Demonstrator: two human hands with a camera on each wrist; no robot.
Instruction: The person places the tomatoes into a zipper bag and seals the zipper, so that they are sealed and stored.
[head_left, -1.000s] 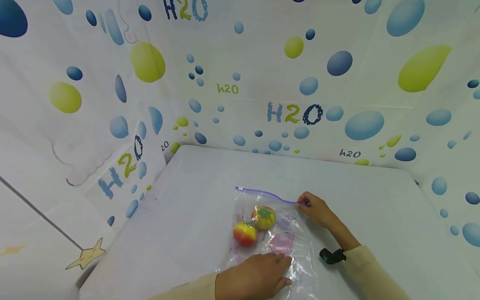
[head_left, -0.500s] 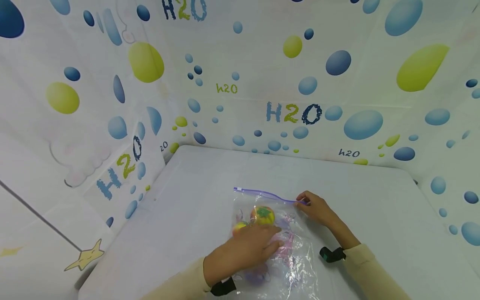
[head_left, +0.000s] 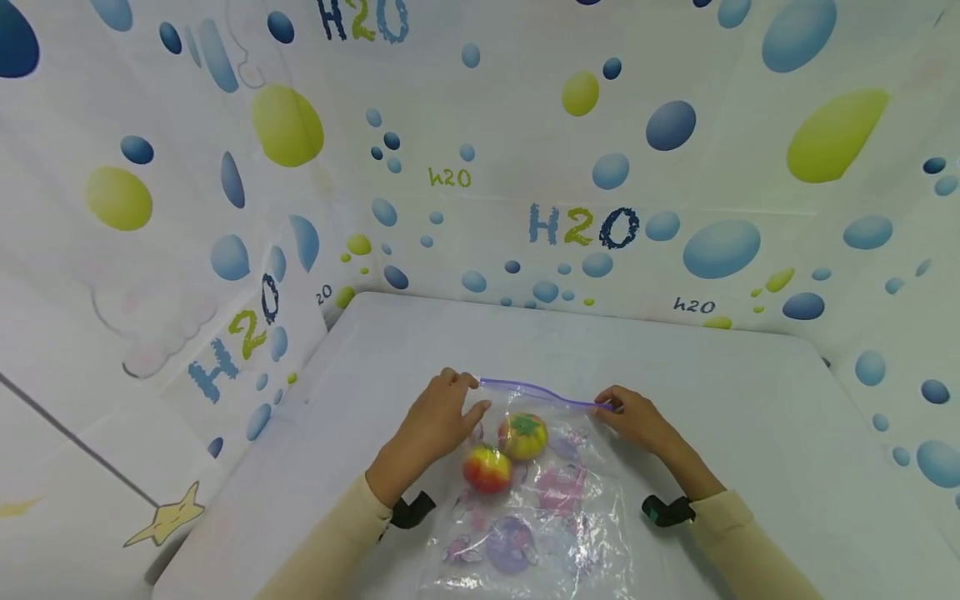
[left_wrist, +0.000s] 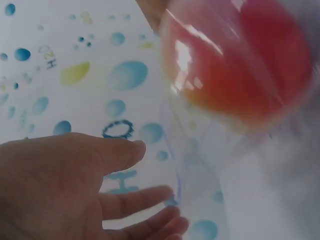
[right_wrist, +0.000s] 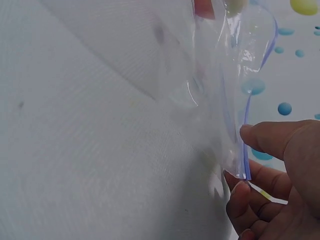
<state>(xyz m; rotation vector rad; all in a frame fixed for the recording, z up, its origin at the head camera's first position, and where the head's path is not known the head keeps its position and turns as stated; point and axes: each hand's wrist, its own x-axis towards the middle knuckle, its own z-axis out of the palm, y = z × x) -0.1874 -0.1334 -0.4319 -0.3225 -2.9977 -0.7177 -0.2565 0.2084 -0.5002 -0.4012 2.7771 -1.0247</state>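
Note:
A clear zip bag (head_left: 558, 529) with a purple zip edge (head_left: 525, 386) lies on the white table, pink and purple pictures showing on it. Inside are a red-and-yellow toy fruit (head_left: 487, 469) and a rounder yellow-orange one (head_left: 523, 436) with a green leafy top. At the zip's left end is my left hand (head_left: 433, 417), fingertips right at the edge. The left wrist view shows its thumb (left_wrist: 125, 152) apart from the fingers. My right hand (head_left: 633, 419) pinches the zip's right corner; in the right wrist view its thumb (right_wrist: 262, 136) presses the purple strip.
The white table (head_left: 405, 342) spreads around the bag. Behind and to the left rises a white cloth backdrop (head_left: 510, 117) printed with blue and green drops and H2O lettering. A black wrist camera (head_left: 666, 510) sits beside the right sleeve, another (head_left: 411, 510) beside the left.
My left hand has moved up and left from over the lower bag, across the fruits, to the zip's left end, uncovering the bag's middle. The right hand has kept its hold on the right corner.

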